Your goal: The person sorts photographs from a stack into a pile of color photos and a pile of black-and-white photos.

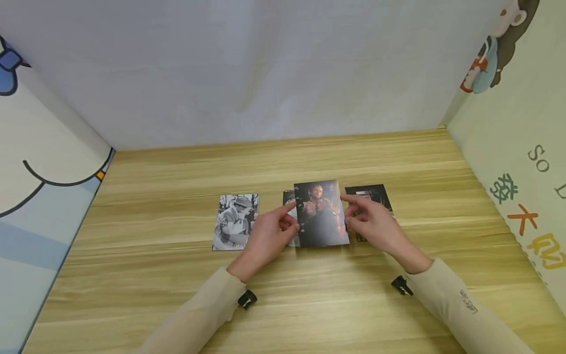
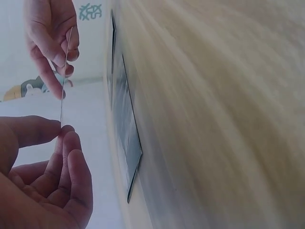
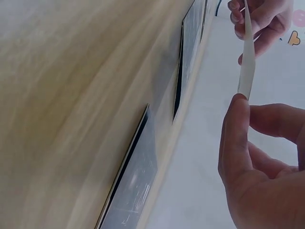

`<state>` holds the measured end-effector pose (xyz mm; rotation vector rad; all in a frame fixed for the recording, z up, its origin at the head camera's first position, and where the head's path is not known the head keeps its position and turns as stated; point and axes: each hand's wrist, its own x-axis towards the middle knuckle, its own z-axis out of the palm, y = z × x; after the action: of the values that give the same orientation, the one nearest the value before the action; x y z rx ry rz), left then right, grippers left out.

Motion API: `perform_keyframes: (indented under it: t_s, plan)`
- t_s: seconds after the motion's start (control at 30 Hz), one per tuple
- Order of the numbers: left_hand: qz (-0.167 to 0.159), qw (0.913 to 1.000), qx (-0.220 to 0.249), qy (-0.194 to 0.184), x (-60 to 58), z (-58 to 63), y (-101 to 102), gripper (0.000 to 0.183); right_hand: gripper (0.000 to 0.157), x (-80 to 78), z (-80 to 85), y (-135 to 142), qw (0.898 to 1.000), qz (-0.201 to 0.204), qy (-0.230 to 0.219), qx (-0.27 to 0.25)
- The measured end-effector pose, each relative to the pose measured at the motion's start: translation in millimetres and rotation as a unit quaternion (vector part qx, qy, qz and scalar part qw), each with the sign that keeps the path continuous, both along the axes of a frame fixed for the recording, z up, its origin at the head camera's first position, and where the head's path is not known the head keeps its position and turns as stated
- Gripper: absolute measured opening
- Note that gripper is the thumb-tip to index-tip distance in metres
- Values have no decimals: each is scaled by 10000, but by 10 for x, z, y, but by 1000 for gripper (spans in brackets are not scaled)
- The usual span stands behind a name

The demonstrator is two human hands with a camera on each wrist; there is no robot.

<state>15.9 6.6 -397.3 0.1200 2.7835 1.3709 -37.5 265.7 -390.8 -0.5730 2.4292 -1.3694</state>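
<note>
My left hand [image 1: 268, 235] and right hand [image 1: 377, 222] pinch a dark photo card [image 1: 322, 223] by its opposite side edges. The card shows a lit figure against a dark background. Both wrist views catch it nearly edge-on, raised off the table. Under it in the head view lies a middle photo [image 1: 289, 196], mostly hidden. To the left, a black-and-white photo [image 1: 230, 228] of a person in a hat lies flat, its right edge partly behind my left hand. A dark photo [image 1: 378, 192] on the right is partly covered by my right hand.
The photos lie in a row on a wood-grain table [image 1: 168, 295]. A pale wall [image 1: 274, 73] rises behind its far edge. Decorated panels with cartoon figures and lettering flank the left [image 1: 40, 147] and right [image 1: 508, 147] sides.
</note>
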Motion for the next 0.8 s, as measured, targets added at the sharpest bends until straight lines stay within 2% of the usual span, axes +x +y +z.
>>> perform_keyframes:
  t_s: [0.27,0.8]
  plan:
    - [-79,9999,114,92,-20,8,84,57,53,-2,-1,88,9998,-89,-155,-70]
    - [-167,9996,214,102,-75,10,219,56,52,1,38,227,9996,-194,-151,-153]
